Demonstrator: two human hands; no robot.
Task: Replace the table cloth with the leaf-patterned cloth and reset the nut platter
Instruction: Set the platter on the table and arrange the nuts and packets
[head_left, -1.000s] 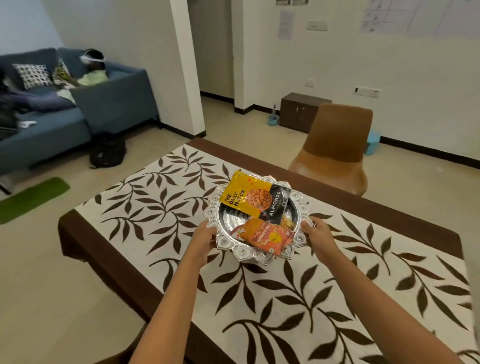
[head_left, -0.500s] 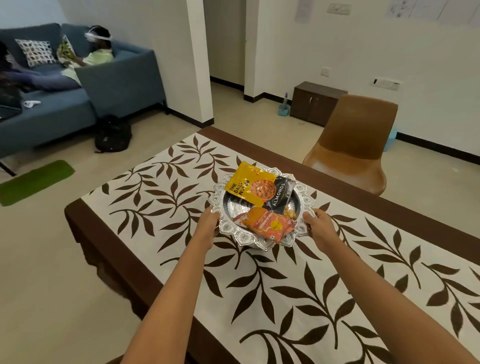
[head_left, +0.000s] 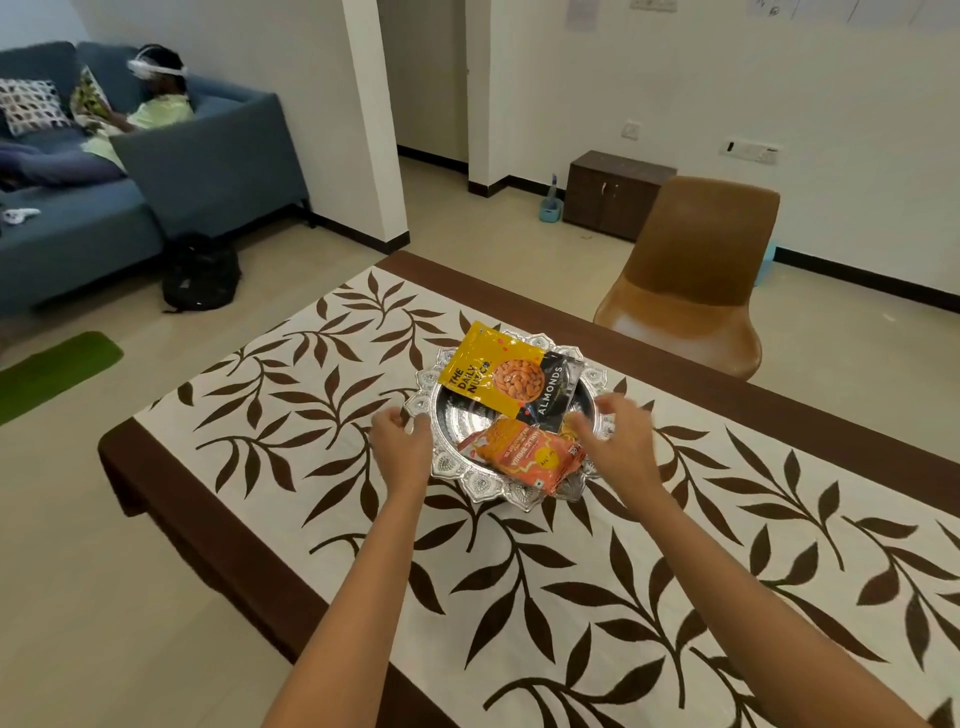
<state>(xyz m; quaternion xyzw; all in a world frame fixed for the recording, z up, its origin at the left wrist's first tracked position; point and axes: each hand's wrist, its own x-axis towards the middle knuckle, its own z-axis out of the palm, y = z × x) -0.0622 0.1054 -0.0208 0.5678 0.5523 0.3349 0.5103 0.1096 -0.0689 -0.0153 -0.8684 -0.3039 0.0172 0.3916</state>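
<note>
The white cloth with brown leaves (head_left: 291, 395) covers the table. The silver nut platter (head_left: 519, 501) rests on it, near the far side. In the platter lie a yellow-and-black almond packet (head_left: 498, 379) and an orange snack packet (head_left: 524, 457). My left hand (head_left: 400, 444) holds the platter's left rim with curled fingers. Blurred, my right hand (head_left: 618, 436) hovers over the right rim with fingers spread and nothing in them.
A brown chair (head_left: 696, 280) stands at the table's far side. The table's dark brown border (head_left: 171, 499) shows around the cloth. A blue sofa (head_left: 208, 171) with a person (head_left: 156, 98) on it, a black bag (head_left: 200, 273) and a green mat (head_left: 52, 374) are to the left.
The platter has gone from carried to resting on the cloth. My right hand has let go of the right rim and lifted over it. The left hand stays at the left rim.
</note>
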